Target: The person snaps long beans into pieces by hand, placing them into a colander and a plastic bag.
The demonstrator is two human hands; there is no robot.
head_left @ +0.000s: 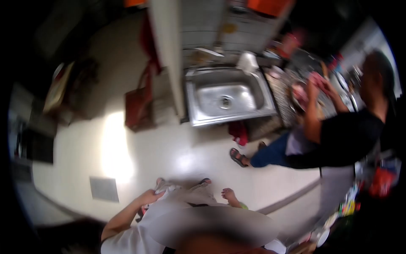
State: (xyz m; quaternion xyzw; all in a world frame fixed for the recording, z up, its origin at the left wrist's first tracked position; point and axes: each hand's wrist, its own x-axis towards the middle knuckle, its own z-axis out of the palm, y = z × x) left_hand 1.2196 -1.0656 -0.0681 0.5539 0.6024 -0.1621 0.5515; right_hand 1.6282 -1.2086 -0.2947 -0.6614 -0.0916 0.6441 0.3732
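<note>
My left hand (pixel 151 197) hangs at the lower left, its fingers curled in against pale fabric beside my trousers (pixel 186 195). Blur hides whether that fabric is a separate cloth or part of my clothes. Over the floor to the right of my legs is my right hand (pixel 228 194), loosely bent, fingers a little apart, nothing visible in it. A green band or edge shows near that wrist. Ahead of me, out of reach of both hands, a steel sink (pixel 198 120) is set into the counter, with its drain visible.
At the right, another person (pixel 347 135) in a dark top holds reddish meat (pixel 317 79) over the cluttered counter. A white jug-like container (pixel 248 62) stands behind the sink. A reddish-brown stool or chair (pixel 138 106) is left of the wall edge. Several items line the lower right.
</note>
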